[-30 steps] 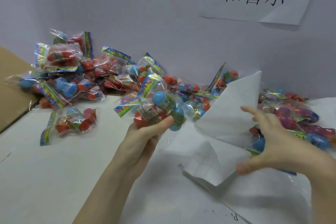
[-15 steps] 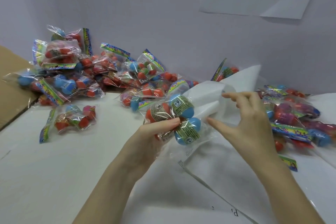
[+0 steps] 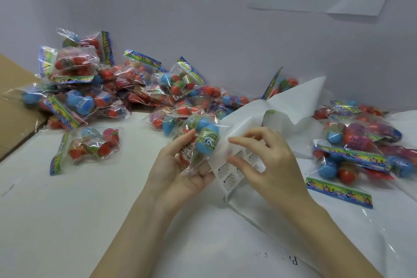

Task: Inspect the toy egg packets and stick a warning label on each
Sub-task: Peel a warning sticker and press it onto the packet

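- Broadly, a heap of toy egg packets (image 3: 117, 95) is lying across the upper left of the frame against the wall, and a smaller heap (image 3: 358, 142) is sitting at the right edge; which of them are already labelled, I cannot tell.
- The white label sheet (image 3: 279, 119) is arching up at centre right, with printed warning labels (image 3: 228, 176) showing on its lower fold.
- The left hand (image 3: 180, 171), at centre, is cradling one clear packet (image 3: 198, 140) of blue and red eggs, thumb pressing its front.
- The right hand (image 3: 268, 162), just beside it, is pinching at the sheet with thumb and forefinger, the other fingers loosely curled.
- Judging by this, a label is being peeled; next it needs lifting free and pressing flat on the packet's film.
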Demonstrator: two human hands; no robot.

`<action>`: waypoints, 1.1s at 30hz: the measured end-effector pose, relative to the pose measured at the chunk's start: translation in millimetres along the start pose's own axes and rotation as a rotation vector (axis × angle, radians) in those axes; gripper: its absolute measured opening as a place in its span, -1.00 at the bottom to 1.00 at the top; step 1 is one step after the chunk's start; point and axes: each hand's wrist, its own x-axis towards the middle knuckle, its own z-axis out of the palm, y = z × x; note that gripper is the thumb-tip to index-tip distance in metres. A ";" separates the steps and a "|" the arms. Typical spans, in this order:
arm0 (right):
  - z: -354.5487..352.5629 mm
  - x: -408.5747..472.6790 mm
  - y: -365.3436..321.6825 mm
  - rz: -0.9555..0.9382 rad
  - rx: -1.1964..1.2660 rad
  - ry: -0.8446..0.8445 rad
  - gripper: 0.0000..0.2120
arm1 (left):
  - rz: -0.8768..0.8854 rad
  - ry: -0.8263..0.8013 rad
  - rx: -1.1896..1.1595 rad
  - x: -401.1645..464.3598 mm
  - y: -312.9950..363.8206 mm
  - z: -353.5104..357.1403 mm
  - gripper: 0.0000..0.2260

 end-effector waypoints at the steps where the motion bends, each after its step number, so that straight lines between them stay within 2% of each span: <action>1: 1.3 -0.5 0.3 -0.026 -0.016 0.015 -0.75 | -0.001 0.005 0.016 0.2 0.2 0.2 -0.63; 3: 2.9 -0.1 1.4 -0.027 -0.030 0.057 -0.73 | 0.009 0.028 0.041 1.1 0.6 -0.7 -0.63; 6: 0.2 1.5 2.5 0.115 0.054 0.133 -0.71 | 0.042 0.047 0.032 2.8 0.4 -2.4 -0.54; 10: -6.2 4.9 0.4 0.399 0.393 0.104 -0.66 | 0.069 0.030 0.065 3.3 -0.5 -2.8 -0.65; 12: -10.3 7.2 1.3 0.475 0.546 0.070 -0.61 | 0.085 0.030 0.069 4.1 -0.5 -2.7 -0.70; 16: -16.4 9.4 3.6 0.501 0.570 0.033 -0.59 | 0.111 0.051 0.047 5.6 -1.0 -3.4 -0.76; 24: -16.2 9.6 8.9 0.450 0.628 0.102 -0.57 | 0.127 0.109 -0.008 5.1 -1.2 -4.4 -0.67; 30: -13.9 8.4 11.7 0.433 0.687 0.153 -0.56 | 0.122 0.163 -0.019 6.2 -2.1 -3.7 -0.48; 33: -16.5 8.8 12.8 0.359 0.682 0.097 -0.60 | 0.134 0.168 -0.011 6.2 -2.8 -3.9 -0.43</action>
